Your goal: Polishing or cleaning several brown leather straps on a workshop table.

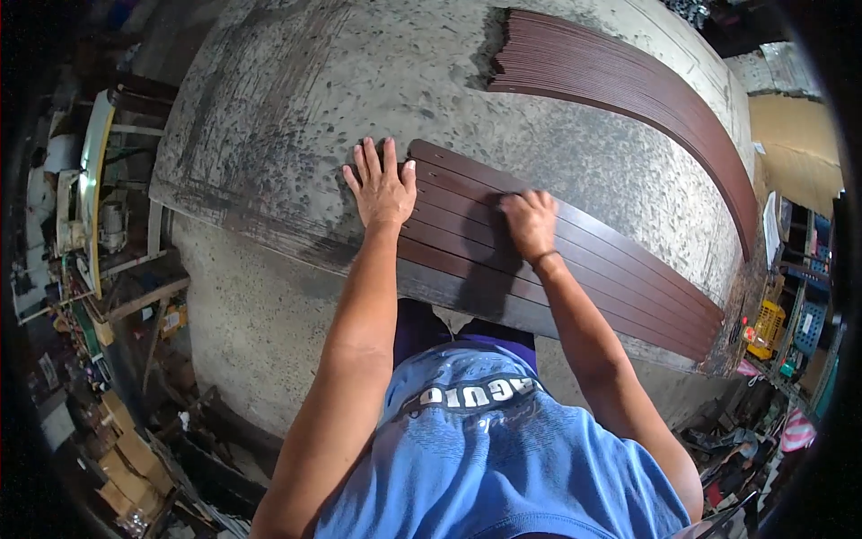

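Several long, reddish-brown slats (628,269) lie side by side near the front edge of the worktable (305,117). Their left ends are rounded, and small holes show near the far one's end. My left hand (382,190) is open with fingers spread, flat on the tabletop, its thumb side against the slats' left ends. Over the middle-left part of the slats, my right hand (532,223) is closed with curled fingers, casting a shadow on them. Whatever it may hold is hidden under the fingers.
A thick stack of similar brown slats (620,81) lies along the table's far right side. At the left stands a frame with a yellow edge (99,180). Cardboard boxes (130,467) sit at lower left. Shelving with a yellow basket (765,328) stands at the right.
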The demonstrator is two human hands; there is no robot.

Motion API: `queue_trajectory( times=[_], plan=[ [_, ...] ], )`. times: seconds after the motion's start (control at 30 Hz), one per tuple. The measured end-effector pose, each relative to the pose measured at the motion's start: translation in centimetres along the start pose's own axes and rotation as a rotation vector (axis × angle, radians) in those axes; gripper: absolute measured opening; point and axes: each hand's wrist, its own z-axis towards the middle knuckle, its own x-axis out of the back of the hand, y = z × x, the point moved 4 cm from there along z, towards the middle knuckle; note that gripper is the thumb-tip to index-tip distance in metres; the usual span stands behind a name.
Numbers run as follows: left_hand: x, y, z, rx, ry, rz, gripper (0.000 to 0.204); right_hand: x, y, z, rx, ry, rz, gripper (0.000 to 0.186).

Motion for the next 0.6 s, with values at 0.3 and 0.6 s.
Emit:
queue_trajectory(
  times=[0.3, 0.6],
  plan=[
    [-0.2, -0.4, 0.0, -0.019, 0.055, -0.024, 0.060, -2.4, -4.6, 4.9, 0.207, -0.110, 0.084, 0.012],
    [-0.1, -0.2, 0.1, -0.046, 0.084, -0.016, 0.060, -3.4, -6.2, 6.6, 0.264, -0.127, 0.016, 0.012]
  ],
)
